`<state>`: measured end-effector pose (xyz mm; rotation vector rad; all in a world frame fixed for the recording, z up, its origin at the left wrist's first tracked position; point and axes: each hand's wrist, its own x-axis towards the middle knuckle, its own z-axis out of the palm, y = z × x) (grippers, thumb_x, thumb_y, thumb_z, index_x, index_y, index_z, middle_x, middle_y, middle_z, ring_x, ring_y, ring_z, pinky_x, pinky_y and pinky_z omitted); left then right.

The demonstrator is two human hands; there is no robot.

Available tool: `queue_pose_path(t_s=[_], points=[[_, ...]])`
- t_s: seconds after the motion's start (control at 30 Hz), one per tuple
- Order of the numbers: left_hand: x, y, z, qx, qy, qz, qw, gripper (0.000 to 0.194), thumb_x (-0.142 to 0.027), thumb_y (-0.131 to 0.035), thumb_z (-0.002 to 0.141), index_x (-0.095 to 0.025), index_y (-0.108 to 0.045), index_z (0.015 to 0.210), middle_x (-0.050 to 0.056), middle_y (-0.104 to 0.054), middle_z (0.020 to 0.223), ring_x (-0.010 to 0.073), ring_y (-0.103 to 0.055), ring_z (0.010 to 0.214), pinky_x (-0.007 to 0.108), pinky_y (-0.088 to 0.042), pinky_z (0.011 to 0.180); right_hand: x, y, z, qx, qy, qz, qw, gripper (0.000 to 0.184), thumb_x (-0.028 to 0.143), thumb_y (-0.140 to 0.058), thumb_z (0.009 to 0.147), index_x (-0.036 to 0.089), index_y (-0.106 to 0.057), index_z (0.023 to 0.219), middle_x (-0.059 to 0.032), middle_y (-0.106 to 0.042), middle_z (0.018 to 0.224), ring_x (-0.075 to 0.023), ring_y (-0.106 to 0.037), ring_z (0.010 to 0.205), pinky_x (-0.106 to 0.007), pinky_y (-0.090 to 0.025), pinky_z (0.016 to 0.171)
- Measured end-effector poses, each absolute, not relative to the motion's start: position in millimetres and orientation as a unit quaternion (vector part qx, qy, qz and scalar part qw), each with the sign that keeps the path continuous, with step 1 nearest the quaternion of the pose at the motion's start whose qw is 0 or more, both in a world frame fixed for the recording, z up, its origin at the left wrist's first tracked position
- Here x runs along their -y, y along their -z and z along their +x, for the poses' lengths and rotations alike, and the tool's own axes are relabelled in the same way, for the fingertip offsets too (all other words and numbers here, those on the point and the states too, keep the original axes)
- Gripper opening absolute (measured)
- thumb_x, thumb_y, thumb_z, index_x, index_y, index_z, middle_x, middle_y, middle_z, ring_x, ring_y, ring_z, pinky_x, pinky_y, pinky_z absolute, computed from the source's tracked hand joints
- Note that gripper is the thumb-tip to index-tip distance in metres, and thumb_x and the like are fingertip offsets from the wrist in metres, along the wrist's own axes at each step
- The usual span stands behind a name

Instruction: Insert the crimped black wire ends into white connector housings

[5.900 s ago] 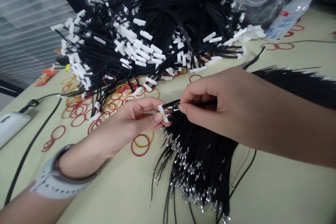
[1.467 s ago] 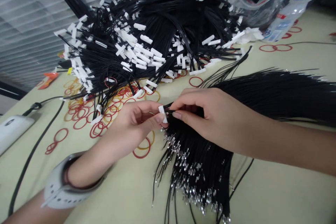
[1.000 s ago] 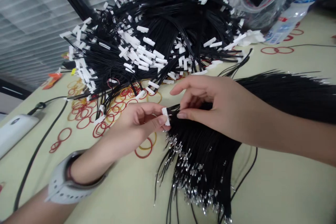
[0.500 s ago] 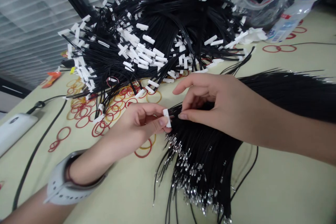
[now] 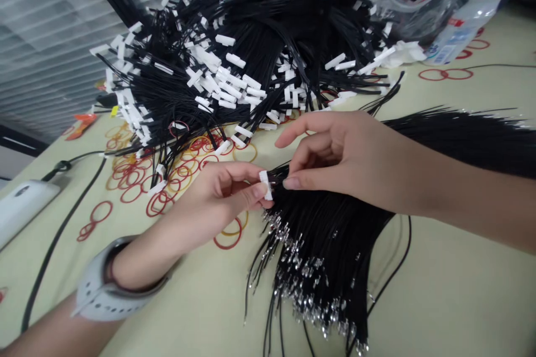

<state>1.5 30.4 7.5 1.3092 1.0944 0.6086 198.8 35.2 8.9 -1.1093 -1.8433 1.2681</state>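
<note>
Between the thumb and fingers of my left hand is a small white connector housing, held upright. My right hand pinches a thin black wire close to the housing's right side, its metal tip pointing at the housing. Whether the tip is inside the housing, I cannot tell. Under and beside my right hand lies a thick bundle of black wires, with bare silver crimp terminals at the near ends. A grey watch strap circles my left wrist.
Behind my hands rises a big heap of black cables with white connectors. Red and yellow rubber bands lie scattered on the table. At the left is a white device with a black cord. A clear plastic bag and a labelled plastic packet stand back right.
The white housing has tilted slightly in my left fingers. My right forearm has shifted up a little, while its fingertips stay close to the housing. The rest looks the same.
</note>
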Motion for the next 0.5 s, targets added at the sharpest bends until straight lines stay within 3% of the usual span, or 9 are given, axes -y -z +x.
queue_pose_path(t_s=[0.5], points=[[-28.5, -6.9, 3.0, -0.478, -0.255, 0.571, 0.617, 0.007, -0.012, -0.064, 0.075, -0.017, -0.068, 0.072, -0.003, -0.065, 0.067, 0.0084, -0.064, 0.064, 0.014, -0.052, 0.062, -35.5, -10.9, 199.2, 0.703, -0.492, -0.423, 0.291, 0.028, 0.014, -0.064, 0.072, 0.021, -0.051, 0.095, 0.0015, -0.067, 0.07, -0.013, -0.061, 0.062, -0.027, -0.046, 0.057]])
